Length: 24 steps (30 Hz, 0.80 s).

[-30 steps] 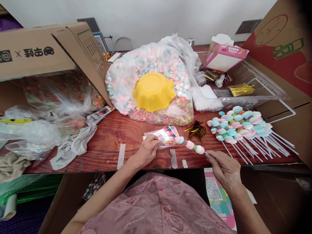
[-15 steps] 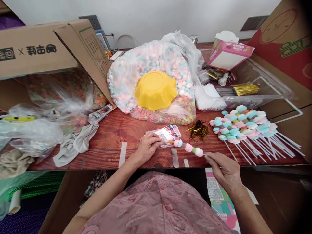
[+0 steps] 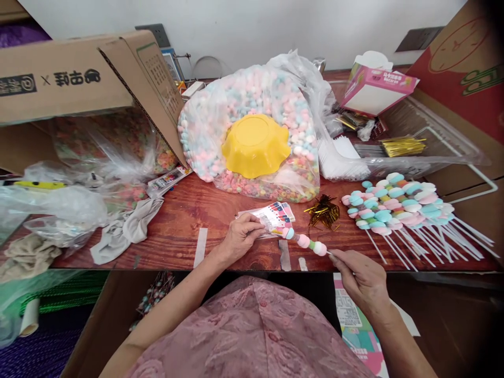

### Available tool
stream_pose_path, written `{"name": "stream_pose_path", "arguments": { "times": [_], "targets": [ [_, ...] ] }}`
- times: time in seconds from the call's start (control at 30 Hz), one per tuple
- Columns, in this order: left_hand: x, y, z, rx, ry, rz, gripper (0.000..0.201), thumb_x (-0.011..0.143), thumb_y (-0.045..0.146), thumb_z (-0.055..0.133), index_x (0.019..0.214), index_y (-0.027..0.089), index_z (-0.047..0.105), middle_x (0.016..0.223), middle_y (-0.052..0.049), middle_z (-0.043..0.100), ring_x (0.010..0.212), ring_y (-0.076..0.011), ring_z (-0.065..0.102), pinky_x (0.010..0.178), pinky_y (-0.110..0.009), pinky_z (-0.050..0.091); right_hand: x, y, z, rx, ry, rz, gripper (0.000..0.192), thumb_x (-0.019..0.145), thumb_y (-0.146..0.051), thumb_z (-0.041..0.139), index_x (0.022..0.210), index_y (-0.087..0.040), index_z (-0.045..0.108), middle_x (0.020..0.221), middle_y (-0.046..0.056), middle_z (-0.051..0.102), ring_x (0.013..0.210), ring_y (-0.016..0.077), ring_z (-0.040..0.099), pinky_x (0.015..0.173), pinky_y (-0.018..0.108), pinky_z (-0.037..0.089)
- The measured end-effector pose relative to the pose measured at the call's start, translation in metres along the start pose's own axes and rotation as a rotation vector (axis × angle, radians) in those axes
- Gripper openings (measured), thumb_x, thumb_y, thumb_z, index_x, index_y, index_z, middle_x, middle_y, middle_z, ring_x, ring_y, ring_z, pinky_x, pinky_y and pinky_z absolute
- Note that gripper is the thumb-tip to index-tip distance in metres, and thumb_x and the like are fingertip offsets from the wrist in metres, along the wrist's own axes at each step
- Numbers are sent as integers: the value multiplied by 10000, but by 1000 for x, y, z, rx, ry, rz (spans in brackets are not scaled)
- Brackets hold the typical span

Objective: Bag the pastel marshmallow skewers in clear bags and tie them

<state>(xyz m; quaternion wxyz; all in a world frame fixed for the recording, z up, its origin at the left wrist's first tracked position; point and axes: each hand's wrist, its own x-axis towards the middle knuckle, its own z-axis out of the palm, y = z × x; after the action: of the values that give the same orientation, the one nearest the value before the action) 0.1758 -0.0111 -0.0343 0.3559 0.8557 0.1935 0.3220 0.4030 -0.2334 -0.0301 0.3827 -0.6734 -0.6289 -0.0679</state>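
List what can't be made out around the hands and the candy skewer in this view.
- Head view: the skewer stick's lower end is hidden inside the right hand.
- The skewer tip meets the printed bags; whether it is inside one is too small to tell.
- The left hand covers the bags' near edge, so its grip there is unclear.
- The bags' print is too small to read.
- The skewer pile: overlapping sticks prevent a count.

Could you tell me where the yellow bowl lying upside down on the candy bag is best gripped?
Grip the yellow bowl at its wavy near rim, coming from the front: it lies inverted on the candy bag, so the flared scalloped edge likely offers finger purchase, while the base is smooth.
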Motion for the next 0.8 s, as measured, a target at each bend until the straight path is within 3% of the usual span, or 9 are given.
{"name": "stream_pose_path", "arguments": {
  "times": [0.27,0.4,0.57,0.67,0.77,0.8],
  "targets": [
    [-3,2,2,67,-66,91,172,909,230,581,870,173,739,896,-76,652,862,-161,617,782,-308,510,13,0,-12,-199,-147,-136,135,893,-165,574,935,-191,700,740,33,690,649,147,615,672,289,461],
    [-4,5,7,23,-49,119,163,910,224,581,863,172,728,876,-68,648,888,-162,627,794,-302,519,26,-7,-9,-173,-167,-204,151,897,-147,549,946,-186,687,752,38,697,678,154,621,689,290,461],
    [-4,9,4,1,-26,133,174,928,228,556,881,167,712,884,-75,657,927,-171,638,833,-322,524,35,-16,1,-83,-137,-182,133,899,-145,550,957,-176,666,744,37,682,646,140,596,661,276,464],
    [5,13,-11,44,-128,167,216,892,339,622,1029,186,690,1035,-106,669,1085,-224,604,941,-394,491,40,-21,1,-9,-105,-180,144,895,-137,544,963,-186,662,762,38,698,647,141,609,652,276,472],
    [20,24,-31,113,-334,193,586,758,500,732,1238,194,592,1225,-142,626,1197,-288,543,1000,-440,442,47,-25,-3,71,-60,-210,173,890,-120,540,987,-200,659,798,38,715,662,140,626,647,271,480],
    [25,29,-35,133,-413,182,591,749,521,732,1220,191,597,1199,-133,639,1142,-281,574,962,-411,459,50,-26,-5,79,-60,-223,185,886,-114,539,996,-201,659,795,37,713,660,140,622,643,271,476]
  ]
}}
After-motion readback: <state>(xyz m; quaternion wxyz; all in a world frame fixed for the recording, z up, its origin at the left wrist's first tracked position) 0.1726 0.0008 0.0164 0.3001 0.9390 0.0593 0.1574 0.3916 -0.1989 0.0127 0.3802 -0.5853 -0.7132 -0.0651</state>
